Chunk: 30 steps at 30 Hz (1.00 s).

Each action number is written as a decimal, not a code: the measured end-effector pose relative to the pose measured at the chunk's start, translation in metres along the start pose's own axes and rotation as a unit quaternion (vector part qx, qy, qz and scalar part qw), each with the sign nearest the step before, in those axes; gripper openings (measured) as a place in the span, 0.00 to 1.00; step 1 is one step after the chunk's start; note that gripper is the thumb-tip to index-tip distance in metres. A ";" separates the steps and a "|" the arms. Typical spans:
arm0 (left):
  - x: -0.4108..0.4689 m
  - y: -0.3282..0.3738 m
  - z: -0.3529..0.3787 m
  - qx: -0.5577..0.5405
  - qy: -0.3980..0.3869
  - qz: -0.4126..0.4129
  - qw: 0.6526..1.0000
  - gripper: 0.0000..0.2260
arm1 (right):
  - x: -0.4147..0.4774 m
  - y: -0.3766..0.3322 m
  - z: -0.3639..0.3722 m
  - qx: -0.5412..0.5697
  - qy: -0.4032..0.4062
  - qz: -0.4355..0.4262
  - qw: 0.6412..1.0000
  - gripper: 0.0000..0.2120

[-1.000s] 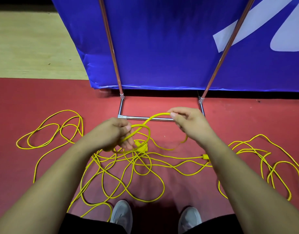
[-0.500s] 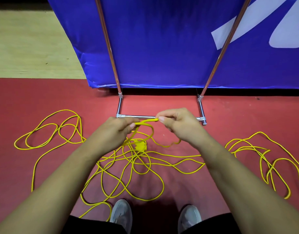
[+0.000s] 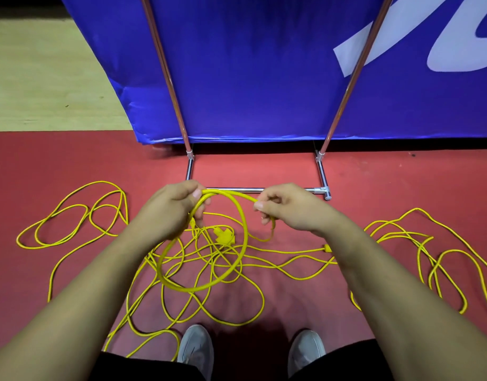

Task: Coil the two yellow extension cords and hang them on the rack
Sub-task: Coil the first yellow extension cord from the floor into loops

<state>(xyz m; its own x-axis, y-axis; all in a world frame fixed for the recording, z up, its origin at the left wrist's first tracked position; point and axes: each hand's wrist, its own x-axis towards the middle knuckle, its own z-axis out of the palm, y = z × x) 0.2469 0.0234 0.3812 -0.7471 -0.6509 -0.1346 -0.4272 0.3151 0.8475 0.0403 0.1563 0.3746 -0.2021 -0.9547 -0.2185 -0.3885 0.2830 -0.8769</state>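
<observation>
Two hands are holding a thin yellow extension cord (image 3: 245, 235): left hand (image 3: 168, 213) fingers curling round its hanging loop's top, right hand (image 3: 289, 207) fingers pinching the strand nearby; the rest is lying tangled on the red floor (image 3: 44, 166) before the chrome tube rack (image 3: 322, 173).

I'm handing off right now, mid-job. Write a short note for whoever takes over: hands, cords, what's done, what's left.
Left hand grips the top of one formed loop of yellow cord. Right hand pinches the same cord just beyond the loop.
The rest of the cords lies tangled on the red floor, spreading left and right; a yellow plug sits beneath the loop.
Rack stands ahead; nothing hangs on the part in view.
Done: first loop. Left: coil both cords, hang them.
</observation>
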 end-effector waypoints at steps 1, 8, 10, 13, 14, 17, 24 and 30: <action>-0.001 0.000 0.001 -0.004 -0.012 -0.017 1.000 0.12 | -0.001 0.002 -0.001 -0.001 0.007 -0.002 1.000 0.07; -0.005 0.005 0.000 -0.057 -0.041 -0.011 0.997 0.12 | 0.004 -0.020 0.003 -0.077 0.051 -0.073 0.993 0.08; -0.008 0.007 -0.004 -0.041 -0.070 0.014 0.997 0.11 | 0.006 -0.018 0.002 -0.109 0.069 -0.067 0.989 0.08; -0.013 0.011 -0.003 0.010 -0.114 0.024 0.993 0.08 | 0.006 -0.013 0.002 -0.120 0.077 -0.065 0.988 0.08; -0.014 0.011 -0.001 0.011 -0.121 0.026 0.992 0.07 | 0.005 -0.013 0.002 -0.118 0.071 -0.073 0.988 0.09; -0.017 0.012 0.002 -0.057 -0.121 0.018 0.991 0.10 | 0.004 -0.019 0.005 -0.119 0.045 -0.102 0.987 0.09; -0.016 0.009 0.007 0.021 -0.125 0.083 0.988 0.08 | 0.004 -0.031 0.014 -0.112 0.012 -0.155 0.981 0.10; -0.012 0.014 0.001 -0.039 -0.058 0.068 0.995 0.07 | 0.004 -0.021 0.014 -0.020 0.062 -0.096 0.993 0.02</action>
<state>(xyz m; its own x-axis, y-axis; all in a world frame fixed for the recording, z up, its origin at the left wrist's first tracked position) 0.2491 0.0363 0.3936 -0.8512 -0.5201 -0.0701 -0.2802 0.3373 0.8987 0.0600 0.1450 0.3865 -0.2287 -0.9735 0.0063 -0.4647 0.1035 -0.8794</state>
